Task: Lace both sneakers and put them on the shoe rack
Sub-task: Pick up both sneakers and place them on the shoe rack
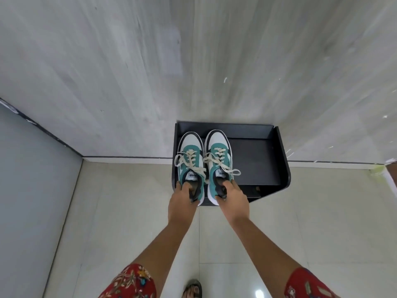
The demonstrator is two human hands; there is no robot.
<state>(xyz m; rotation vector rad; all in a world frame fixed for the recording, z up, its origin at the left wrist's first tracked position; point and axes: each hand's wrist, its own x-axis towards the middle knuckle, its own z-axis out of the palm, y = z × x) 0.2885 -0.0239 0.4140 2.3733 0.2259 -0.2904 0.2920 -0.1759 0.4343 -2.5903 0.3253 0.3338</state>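
Two teal, white and black sneakers with cream laces tied in bows sit side by side on the left half of a black shoe rack (pixel 257 160), toes toward the wall. My left hand (pixel 182 203) grips the heel collar of the left sneaker (pixel 190 153), fingers inside the opening. The right sneaker (pixel 218 151) is held the same way at its heel by my right hand (pixel 233 201). Both heels reach the rack's front edge.
The rack stands against a grey streaked wall (pixel 193 61). A blue-grey wall (pixel 32 179) closes the left side. Cream floor tiles (pixel 129 211) spread below. A sandalled foot (pixel 192 288) shows at the bottom, between my red floral sleeves.
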